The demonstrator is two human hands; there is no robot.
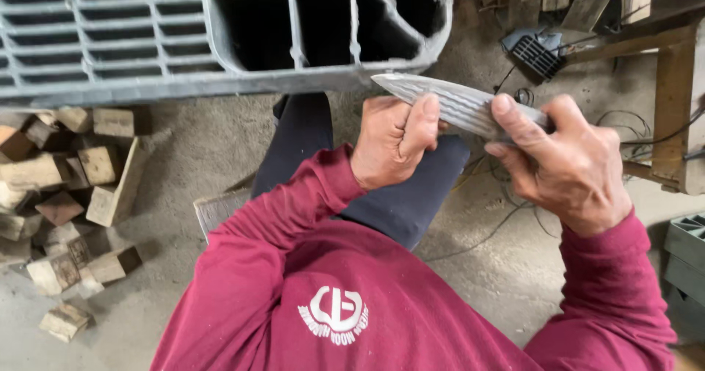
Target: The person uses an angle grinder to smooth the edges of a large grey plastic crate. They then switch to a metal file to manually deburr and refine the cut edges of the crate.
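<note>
1. The left hand [393,139] is closing into a loose fist around the lower edge of a grey ridged metal piece [459,106]. Its thumb is lying flat on top of the ridged face, and the other fingers are curling under and are mostly hidden.
2. The right hand [569,161] is gripping the other end of the same piece. Its thumb is pressing on the upper face, and the fingers are wrapping around from below, so this end of the piece is covered by the hand.
3. The metal piece is long and flat with grooves running along it, and it is narrowing to a point at the left end. It is being held in the air between both hands, tilting a little down toward the right, just below the edge of a large grey metal grate [220,33].
4. The pointed end is sitting near the lower rim of the grate; I cannot tell if it is touching it.
5. The person is wearing a dark red sweater [294,283] and dark trousers [396,202].
6. Many small wooden blocks [73,195] are lying in a pile on the dusty concrete floor [198,150] at the left side, well apart from the hands.
7. Thin cables [514,209] are running over the floor at the right, under the right hand.
</note>
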